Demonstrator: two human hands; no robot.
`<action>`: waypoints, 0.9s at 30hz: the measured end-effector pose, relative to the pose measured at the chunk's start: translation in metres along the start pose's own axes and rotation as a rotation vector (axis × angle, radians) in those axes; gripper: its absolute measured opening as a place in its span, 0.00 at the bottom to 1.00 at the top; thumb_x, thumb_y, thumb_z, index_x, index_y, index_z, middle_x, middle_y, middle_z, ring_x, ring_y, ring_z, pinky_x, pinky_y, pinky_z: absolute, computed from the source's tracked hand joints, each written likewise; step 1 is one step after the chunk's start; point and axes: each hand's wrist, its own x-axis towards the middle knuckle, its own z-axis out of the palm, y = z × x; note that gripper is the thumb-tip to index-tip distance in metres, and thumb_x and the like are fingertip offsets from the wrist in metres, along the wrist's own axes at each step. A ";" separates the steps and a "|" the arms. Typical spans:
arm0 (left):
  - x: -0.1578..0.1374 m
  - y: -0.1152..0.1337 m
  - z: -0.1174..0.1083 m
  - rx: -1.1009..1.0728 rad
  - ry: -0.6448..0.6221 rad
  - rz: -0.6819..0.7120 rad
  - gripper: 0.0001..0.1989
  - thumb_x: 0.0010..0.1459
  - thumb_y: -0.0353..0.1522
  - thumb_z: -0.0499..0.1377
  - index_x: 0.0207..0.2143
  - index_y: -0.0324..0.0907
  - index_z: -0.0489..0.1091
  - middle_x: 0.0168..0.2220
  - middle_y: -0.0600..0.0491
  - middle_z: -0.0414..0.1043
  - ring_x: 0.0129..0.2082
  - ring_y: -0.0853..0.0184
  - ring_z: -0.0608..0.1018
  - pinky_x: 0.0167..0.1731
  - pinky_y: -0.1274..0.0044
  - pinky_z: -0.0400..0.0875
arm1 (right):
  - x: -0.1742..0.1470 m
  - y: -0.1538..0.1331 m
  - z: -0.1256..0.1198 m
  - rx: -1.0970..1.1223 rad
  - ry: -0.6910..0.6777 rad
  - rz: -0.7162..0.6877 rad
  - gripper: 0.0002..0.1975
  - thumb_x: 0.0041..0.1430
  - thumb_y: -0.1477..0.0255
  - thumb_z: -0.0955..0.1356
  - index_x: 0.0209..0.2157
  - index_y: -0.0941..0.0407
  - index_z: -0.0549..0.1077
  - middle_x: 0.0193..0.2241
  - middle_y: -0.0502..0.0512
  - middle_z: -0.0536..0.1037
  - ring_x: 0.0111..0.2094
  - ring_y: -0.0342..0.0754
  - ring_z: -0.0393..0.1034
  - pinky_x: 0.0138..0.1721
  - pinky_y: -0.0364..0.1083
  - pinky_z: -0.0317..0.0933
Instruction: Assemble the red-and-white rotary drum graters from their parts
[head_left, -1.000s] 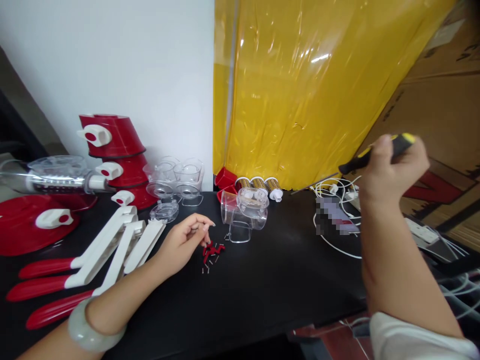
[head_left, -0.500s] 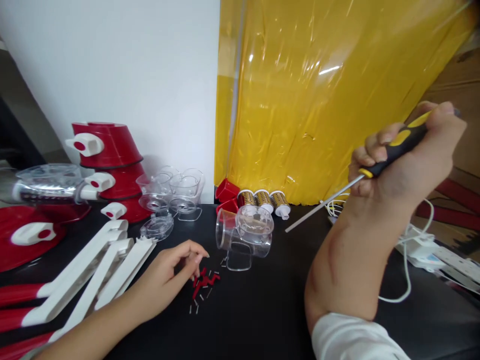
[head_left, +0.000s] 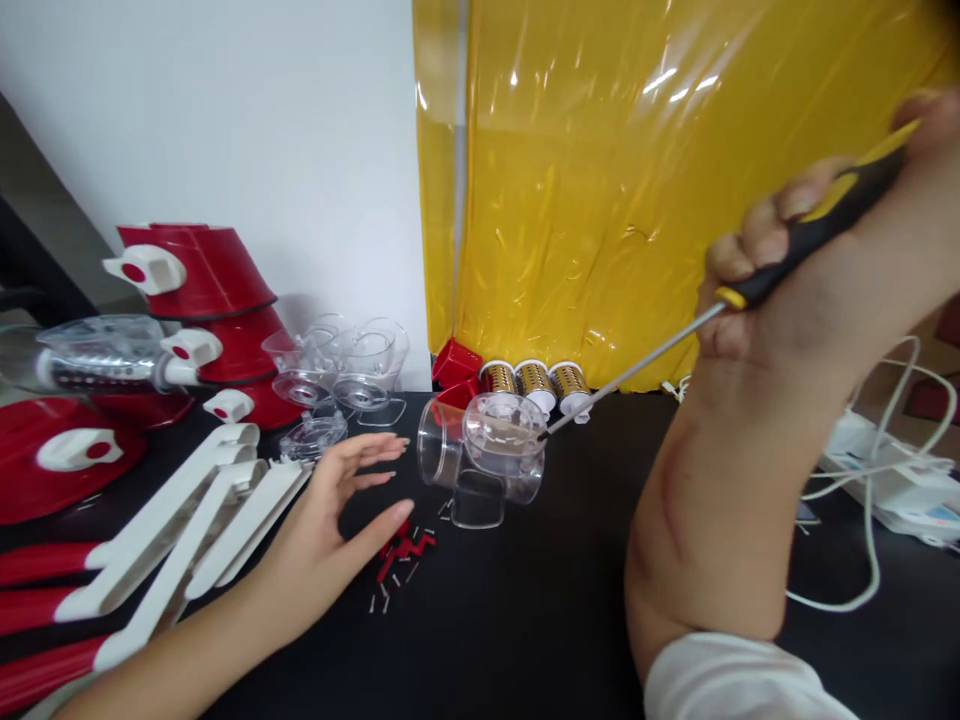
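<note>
A black-and-yellow screwdriver [head_left: 799, 250] slants down toward a clear plastic housing [head_left: 487, 466].

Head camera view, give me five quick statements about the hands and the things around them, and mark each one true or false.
1. The right hand holds a screwdriver. True.
2. The left hand is clenched around a white handle. False: the left hand is open, fingers spread.
3. The screwdriver's shaft slants down toward the clear housing. True.
4. Small screws lie on top of the metal drums. False: they lie on the black table by the red pieces.
5. The metal drums are behind the clear housing. True.
</note>
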 end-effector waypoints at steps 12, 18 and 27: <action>0.014 0.017 0.033 -0.042 -0.094 -0.022 0.15 0.64 0.41 0.52 0.34 0.43 0.73 0.38 0.51 0.75 0.44 0.62 0.76 0.51 0.68 0.68 | -0.008 -0.012 0.006 0.125 0.025 -0.058 0.08 0.65 0.70 0.58 0.30 0.50 0.53 0.13 0.32 0.59 0.08 0.34 0.53 0.08 0.33 0.45; -0.004 0.017 0.033 -0.216 -0.078 -0.071 0.15 0.64 0.41 0.53 0.34 0.42 0.72 0.36 0.51 0.77 0.42 0.64 0.78 0.47 0.71 0.71 | -0.019 -0.012 0.016 0.122 -0.029 0.027 0.08 0.67 0.71 0.56 0.30 0.50 0.53 0.12 0.32 0.59 0.08 0.35 0.53 0.09 0.34 0.44; -0.008 0.018 0.030 -0.152 -0.106 -0.025 0.14 0.64 0.39 0.53 0.36 0.42 0.75 0.38 0.52 0.79 0.41 0.66 0.79 0.47 0.73 0.70 | -0.030 -0.012 0.020 0.063 -0.101 0.046 0.11 0.69 0.66 0.55 0.30 0.51 0.54 0.14 0.37 0.60 0.10 0.35 0.54 0.10 0.35 0.47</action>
